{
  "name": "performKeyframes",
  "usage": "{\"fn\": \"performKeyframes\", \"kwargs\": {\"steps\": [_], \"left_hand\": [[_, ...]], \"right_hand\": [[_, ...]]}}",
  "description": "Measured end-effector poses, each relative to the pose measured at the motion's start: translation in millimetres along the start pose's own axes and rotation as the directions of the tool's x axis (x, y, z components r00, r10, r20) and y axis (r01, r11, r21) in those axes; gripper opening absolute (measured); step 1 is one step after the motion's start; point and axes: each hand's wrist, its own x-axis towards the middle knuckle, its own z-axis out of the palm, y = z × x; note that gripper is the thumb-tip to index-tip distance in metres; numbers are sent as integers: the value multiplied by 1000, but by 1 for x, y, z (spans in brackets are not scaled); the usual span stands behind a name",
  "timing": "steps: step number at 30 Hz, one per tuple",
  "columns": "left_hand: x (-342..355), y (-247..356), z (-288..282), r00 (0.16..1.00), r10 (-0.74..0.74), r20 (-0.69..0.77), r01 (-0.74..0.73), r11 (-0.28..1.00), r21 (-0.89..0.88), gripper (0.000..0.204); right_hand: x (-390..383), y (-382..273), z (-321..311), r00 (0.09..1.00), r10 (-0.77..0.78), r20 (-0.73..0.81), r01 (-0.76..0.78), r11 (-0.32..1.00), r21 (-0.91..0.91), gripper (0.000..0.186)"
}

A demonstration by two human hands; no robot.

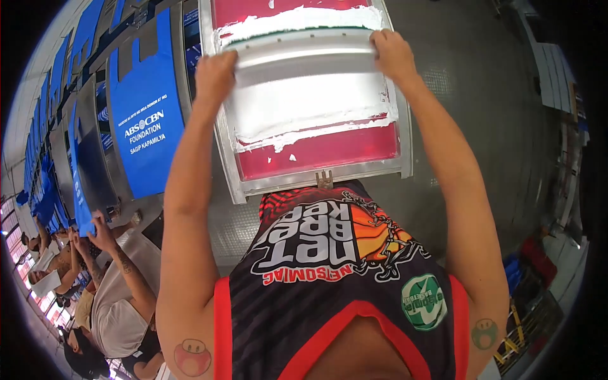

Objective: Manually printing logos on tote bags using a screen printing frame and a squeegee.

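Note:
A long metal screen-printing squeegee (304, 56), with a strip of green along its far edge, spans the screen from side to side. My left hand (215, 73) is closed round its left end, and my right hand (391, 54) grips the right end. Beneath it lies a silver-framed printing screen (406, 149) with pinkish-red mesh (342, 144). Thick white ink (310, 104) covers the mesh's middle, with ragged edges and a few stray blobs. More ink is banked beyond the squeegee. A small metal clamp (324, 179) sits at the frame's near edge, close to my body.
Flat blue bags (149, 136) with white lettering lie on metal boards to the left. Farther left, a co-worker's hands (99, 233) hold another blue piece, with other people behind. Grey flooring (465, 69) stretches along the right, toward white sheets (548, 69).

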Motion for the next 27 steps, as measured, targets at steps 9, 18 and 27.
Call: {"fn": "performKeyframes", "kwargs": {"steps": [9, 18, 27], "left_hand": [[-123, 87, -112, 810, -271, 520, 433, 874, -220, 33], [-100, 49, -18, 975, -117, -187, 111, 993, -45, 15], [-75, 58, -90, 924, -129, 360, 150, 988, -32, 35]], "right_hand": [[-101, -69, -109, 932, -18, 363, -73, 969, 236, 32], [-83, -31, -37, 969, 108, 224, -72, 984, -162, 28], [-79, -26, -55, 854, 237, 463, -212, 971, -107, 30]]}}
